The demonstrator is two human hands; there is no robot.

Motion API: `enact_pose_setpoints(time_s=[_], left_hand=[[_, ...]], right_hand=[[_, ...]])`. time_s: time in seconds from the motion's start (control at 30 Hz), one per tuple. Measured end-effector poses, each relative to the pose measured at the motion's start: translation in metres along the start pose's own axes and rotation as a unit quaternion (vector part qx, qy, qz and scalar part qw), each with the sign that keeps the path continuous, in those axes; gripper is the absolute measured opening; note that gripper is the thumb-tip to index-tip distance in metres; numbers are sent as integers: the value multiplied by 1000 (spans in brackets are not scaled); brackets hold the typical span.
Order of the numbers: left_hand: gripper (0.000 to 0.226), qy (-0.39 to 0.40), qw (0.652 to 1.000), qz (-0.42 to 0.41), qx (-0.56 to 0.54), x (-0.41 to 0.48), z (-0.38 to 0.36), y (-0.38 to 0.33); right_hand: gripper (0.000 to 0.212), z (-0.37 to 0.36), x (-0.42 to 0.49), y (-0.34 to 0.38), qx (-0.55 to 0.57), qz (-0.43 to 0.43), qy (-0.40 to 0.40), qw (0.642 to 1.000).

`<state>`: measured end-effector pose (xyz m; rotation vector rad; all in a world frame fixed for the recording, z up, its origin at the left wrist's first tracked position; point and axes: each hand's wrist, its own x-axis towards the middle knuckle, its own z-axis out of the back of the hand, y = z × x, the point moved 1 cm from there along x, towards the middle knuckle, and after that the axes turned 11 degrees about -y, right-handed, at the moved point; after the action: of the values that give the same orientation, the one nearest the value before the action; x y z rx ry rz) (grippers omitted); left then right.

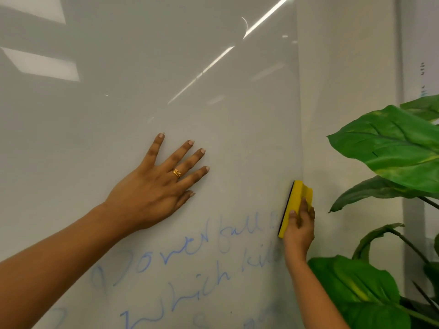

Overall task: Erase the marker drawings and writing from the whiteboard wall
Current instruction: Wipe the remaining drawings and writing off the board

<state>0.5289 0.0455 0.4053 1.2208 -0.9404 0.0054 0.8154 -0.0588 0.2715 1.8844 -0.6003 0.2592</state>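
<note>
Whiteboard wall [118,115]: glossy pale grey panel that fills most of the head view, with ceiling-light reflections streaked across its upper part. The upper and middle areas carry no marker.

Writing [190,252] is in the lower part of the board, below both hands. It is thin blue cursive, pale and smudgy in places, in slanted lines rising to the right. The second line looks like "which"; the rest is not reliably legible.

Eraser [297,200]: yellow foam block with a dark felt strip. It stands on end at the board's right edge, felt side turned to the board, just right of the top line of writing.

Right hand [300,229] grips the eraser's lower half, fingers wrapped round the yellow body.

Left hand [152,193] lies flat on the board above the writing, fingers straight and spread, holding nothing. There is a gold ring [177,173] on one finger.

Hard to see:
- The right ends of the top two lines are hidden behind the right hand and forearm.
- The lowest line is cut by the bottom frame edge — only fragments show.
- The left forearm covers the board's lower-left corner.
- Felt-to-board contact can't be confirmed from this angle.

Plant [392,150]: big green leaves at the right, in front of a plain wall, close to the right arm and partly out of frame.
</note>
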Motion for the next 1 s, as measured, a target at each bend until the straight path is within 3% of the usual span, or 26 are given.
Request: enact_pose_setpoints(time_s=[0.33,0.53,0.77,1.0], left_hand=[[54,4,1000,5,6,0,-1,-1],[54,3,1000,4,9,0,-1,-2],[53,-9,1000,5,12,-1,-2,-2],[53,-13,1000,7,17,-2,-3,-3]], right_hand=[[44,-15,-97,53,65,170,29,983],[46,-9,-95,50,78,197,65,975],[44,-3,-25,21,48,79,16,996],[48,0,-20,18,19,-2,32,999]])
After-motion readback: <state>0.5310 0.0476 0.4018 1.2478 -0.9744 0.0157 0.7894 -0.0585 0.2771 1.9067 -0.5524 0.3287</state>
